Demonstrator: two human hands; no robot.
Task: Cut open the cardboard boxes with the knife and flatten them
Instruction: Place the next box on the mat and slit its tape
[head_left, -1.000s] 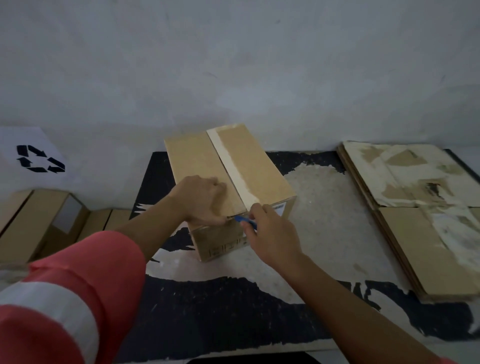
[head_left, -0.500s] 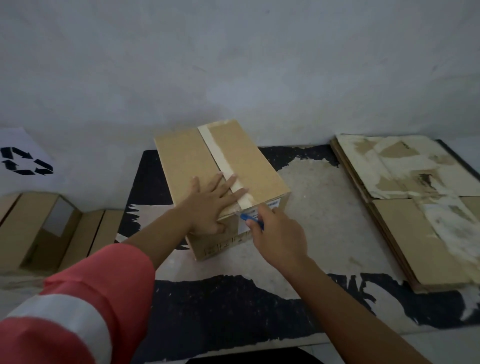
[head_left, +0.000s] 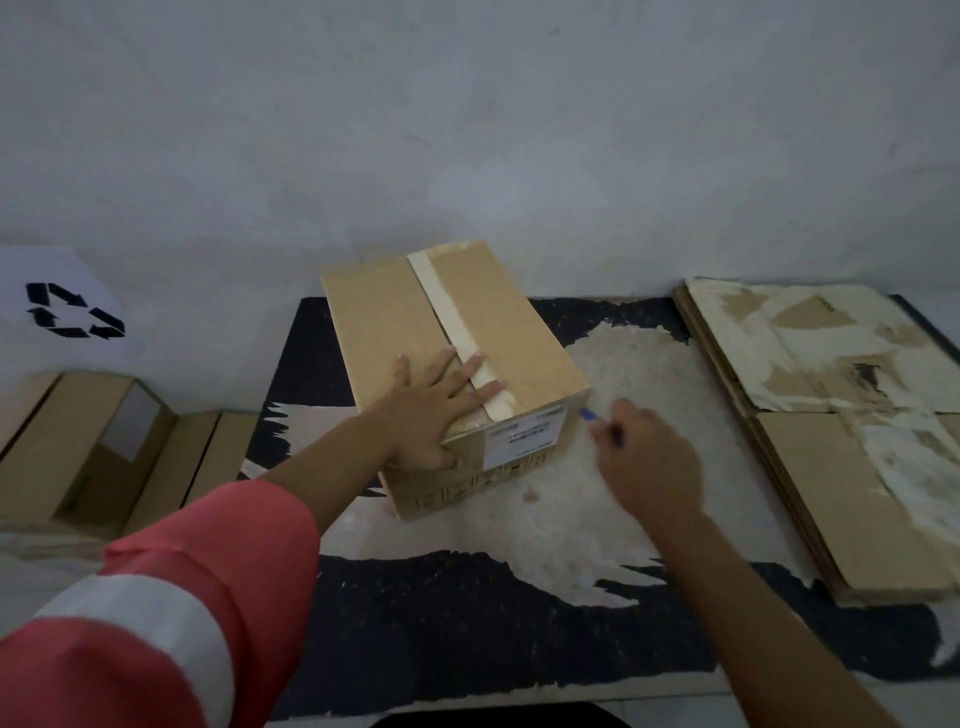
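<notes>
Far left, off mat: open cardboard boxes. Centre, on black mat: sealed cardboard box, tape strip along top seam. Left hand spread flat on lid near front edge. Probably light, stiff, hollow, apt to slide; best pinned from top, clear of seam. Right hand curled round blue knife, tip just beside front right corner. Far right: flattened cardboard stack.

Left hand lies flat, fingers spread toward 1 o'clock, forearm running back to 7 o'clock. Right hand, at its 3 o'clock, curls round the knife.
</notes>
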